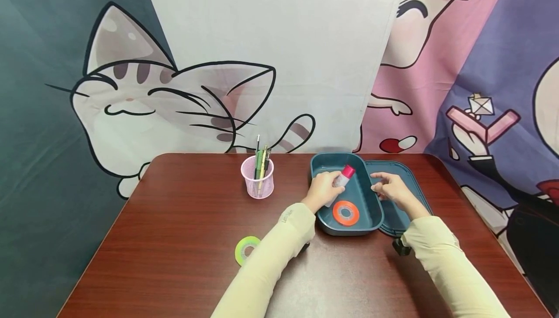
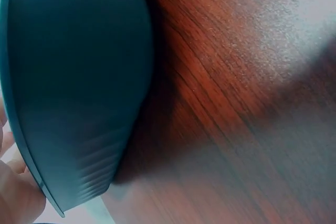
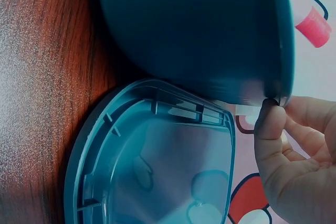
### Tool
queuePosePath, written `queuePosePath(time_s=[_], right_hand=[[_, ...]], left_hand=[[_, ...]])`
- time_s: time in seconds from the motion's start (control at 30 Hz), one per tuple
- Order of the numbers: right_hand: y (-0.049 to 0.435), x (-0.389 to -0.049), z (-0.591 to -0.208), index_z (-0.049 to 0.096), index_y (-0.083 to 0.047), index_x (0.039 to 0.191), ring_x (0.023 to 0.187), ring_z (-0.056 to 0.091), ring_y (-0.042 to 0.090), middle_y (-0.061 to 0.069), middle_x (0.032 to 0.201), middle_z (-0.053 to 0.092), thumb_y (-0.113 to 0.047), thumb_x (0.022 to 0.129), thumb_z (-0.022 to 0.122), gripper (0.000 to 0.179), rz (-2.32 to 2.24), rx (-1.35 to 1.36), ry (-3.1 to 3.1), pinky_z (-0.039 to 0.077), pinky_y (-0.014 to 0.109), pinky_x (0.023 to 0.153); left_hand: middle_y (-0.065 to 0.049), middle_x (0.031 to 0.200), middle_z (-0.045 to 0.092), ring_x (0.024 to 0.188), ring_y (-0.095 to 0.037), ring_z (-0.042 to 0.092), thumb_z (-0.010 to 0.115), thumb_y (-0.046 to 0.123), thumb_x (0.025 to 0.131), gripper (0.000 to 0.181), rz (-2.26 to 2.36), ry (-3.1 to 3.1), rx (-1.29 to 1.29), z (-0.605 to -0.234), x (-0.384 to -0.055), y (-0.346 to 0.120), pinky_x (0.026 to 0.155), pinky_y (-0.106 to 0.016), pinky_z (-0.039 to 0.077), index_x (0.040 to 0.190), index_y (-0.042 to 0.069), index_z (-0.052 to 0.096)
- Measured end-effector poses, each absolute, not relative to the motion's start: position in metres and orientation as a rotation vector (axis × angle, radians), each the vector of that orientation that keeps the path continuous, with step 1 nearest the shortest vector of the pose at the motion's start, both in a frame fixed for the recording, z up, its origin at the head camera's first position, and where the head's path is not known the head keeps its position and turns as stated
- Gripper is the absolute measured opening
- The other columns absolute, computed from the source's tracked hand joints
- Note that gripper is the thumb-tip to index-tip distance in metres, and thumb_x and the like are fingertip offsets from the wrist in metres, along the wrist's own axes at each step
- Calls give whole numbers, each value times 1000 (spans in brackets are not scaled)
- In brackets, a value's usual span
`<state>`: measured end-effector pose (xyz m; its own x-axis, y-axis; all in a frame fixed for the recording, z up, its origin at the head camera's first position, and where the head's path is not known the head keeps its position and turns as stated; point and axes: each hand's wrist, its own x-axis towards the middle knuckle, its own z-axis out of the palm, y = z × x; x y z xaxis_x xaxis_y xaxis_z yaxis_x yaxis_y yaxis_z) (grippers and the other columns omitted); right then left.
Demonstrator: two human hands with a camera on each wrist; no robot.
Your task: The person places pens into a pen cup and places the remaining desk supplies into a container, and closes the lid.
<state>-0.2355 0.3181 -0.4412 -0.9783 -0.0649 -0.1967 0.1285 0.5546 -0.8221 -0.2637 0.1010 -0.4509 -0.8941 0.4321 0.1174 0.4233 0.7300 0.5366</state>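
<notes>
My left hand (image 1: 323,190) reaches over the near-left side of a dark teal plastic box (image 1: 367,211) and grips a white glue stick with a pink cap (image 1: 348,171). The stick slants above the box's floor. An orange tape roll (image 1: 346,213) lies inside. In the left wrist view, the outer wall of the box (image 2: 79,87) hides most of that hand (image 2: 18,195). My right hand (image 1: 393,191) is at the box's right rim, over the matching lid (image 1: 399,170). In the right wrist view its thumb (image 3: 270,121) and forefinger pinch the rim.
A pink mesh pen cup (image 1: 257,187) with several pens stands left of the box. Nearer, a green tape roll (image 1: 245,250) lies partly behind my left sleeve (image 1: 271,259). The lid lies along the box's right side, and a cartoon-printed cloth (image 1: 279,41) hangs behind the brown table (image 1: 174,240).
</notes>
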Motion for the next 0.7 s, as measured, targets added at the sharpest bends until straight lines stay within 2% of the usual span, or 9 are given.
queuePosePath(time_s=[0.37,0.7], right_hand=[[318,-235,-441,37,9,128,61,49,10,9,82,53,-4,84,52,48,-1424,53,2582,49,27,59],[317,-235,-441,37,8,127,61,49,11,11,84,54,-4,85,52,46,-1436,52,2576,49,26,59]], left_hand=[[1,106,62,88,-11,57,64,34,80,47,666,2947,707,-450,-263,109,78,-24,47,123,21,53],[3,105,63,83,-10,58,64,35,79,44,645,2968,650,-449,-258,112,74,-24,48,121,24,54]])
